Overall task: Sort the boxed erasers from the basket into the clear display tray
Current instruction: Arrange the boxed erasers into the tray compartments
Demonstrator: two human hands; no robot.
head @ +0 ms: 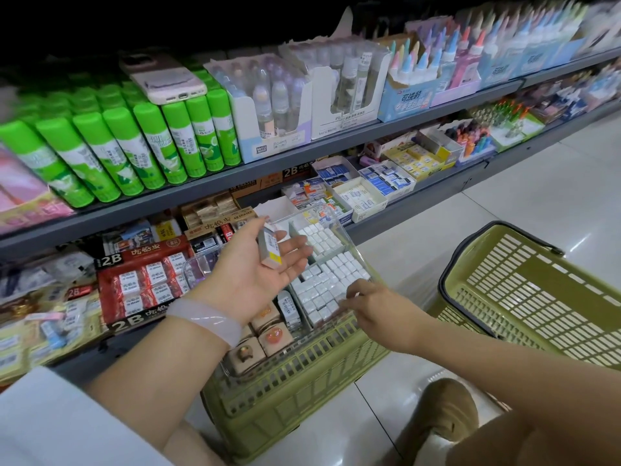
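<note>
Left hand (255, 267) palm-up cradling boxed eraser (269, 245), right hand (373, 306) touching erasers (331, 280)

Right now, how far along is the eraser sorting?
Well along: the clear display tray, resting on a green basket, already holds packed rows of white boxed erasers. In hand: the left hand holds one boxed eraser; the right hand touches the near rows. Left: placing that one; the basket's remaining contents are hidden.
</note>
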